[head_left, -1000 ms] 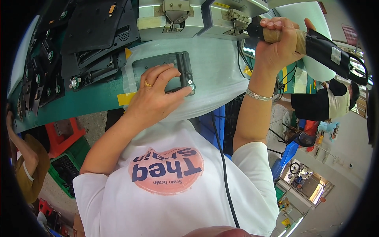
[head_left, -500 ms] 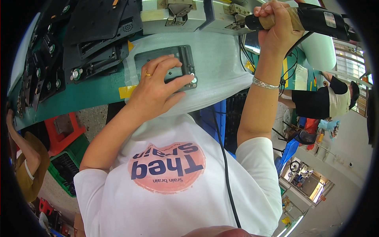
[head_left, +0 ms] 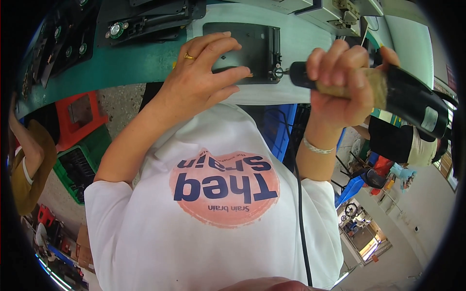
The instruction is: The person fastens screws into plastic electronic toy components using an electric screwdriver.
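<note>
A flat dark panel lies on the pale, foam-like covering of the bench. My left hand rests over its left side, palm down, fingers spread and holding nothing. My right hand is wrapped round a black electric screwdriver with a tan-wrapped grip. The tool lies nearly level, its bit pointing left. The bit's tip meets, or nearly meets, a small round silver part at the panel's near right corner; I cannot tell whether it touches. A black cord hangs down over my shirt.
More black panels with round metal parts are piled on the green bench at the left. Metal equipment stands at the far right. Below are a red stool and a green crate. Other people are at both sides.
My right hand has brought the screwdriver down and nearer, to the panel's corner. My left hand stays spread over the panel, its fingers off the round part. The view has shifted.
</note>
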Available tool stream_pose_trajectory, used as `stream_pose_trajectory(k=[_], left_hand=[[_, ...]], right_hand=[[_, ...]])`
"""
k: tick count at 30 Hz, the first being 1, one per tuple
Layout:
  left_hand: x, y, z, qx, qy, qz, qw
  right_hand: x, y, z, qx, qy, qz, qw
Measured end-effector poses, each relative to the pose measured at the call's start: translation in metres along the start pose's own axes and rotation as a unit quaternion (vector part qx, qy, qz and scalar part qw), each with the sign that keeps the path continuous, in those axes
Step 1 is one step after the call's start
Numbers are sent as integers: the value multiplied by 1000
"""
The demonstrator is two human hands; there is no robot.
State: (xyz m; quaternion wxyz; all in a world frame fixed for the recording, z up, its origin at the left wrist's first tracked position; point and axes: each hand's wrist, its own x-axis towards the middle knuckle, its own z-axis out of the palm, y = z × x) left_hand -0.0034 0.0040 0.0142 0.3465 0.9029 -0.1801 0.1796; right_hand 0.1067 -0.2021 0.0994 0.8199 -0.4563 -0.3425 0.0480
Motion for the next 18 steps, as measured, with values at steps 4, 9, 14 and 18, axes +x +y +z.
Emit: stream_pose_trajectory(k=[4,9,14,18], left_hand=[[-1,0,5,15,22,16,1000],[-1,-1,6,30,36,26,999],[0,-1,7,27,44,26,998],[-1,-1,7,28,38,24,999]], right_hand=[[-13,13,15,-39,0,9,999],[-18,22,15,-31,10,4,999],[-19,24,16,-32,21,9,999],[-20,26,14,-33,26,18,999]])
